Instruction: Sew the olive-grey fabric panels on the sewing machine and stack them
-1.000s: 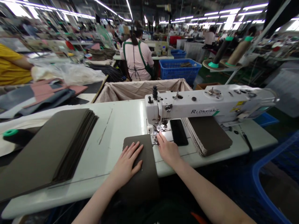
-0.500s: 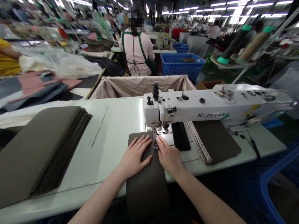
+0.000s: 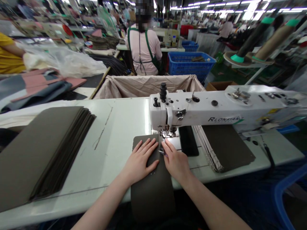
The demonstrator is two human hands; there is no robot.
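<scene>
A dark olive panel (image 3: 153,195) lies at the needle area of a white sewing machine (image 3: 196,108) and hangs over the table's front edge. My left hand (image 3: 142,159) rests flat on it, fingers spread. Close to the presser foot, my right hand (image 3: 176,161) is curled at the panel's right edge, holding a small metal tool (image 3: 162,152), partly hidden by the fingers; its type is unclear. Left of my hands is a stack of olive panels (image 3: 55,140). Another stack (image 3: 227,147) lies right, under the machine arm.
Behind the pale table (image 3: 120,127) stands a cloth-lined bin (image 3: 148,86). A person (image 3: 145,48) sits beyond it, near a blue crate (image 3: 190,64). Thread cones (image 3: 254,38) stand back right. A black flat object (image 3: 188,140) lies right of the needle.
The whole view has shifted slightly, with the machine appearing further right. Both hands keep nearly the same place on the panel.
</scene>
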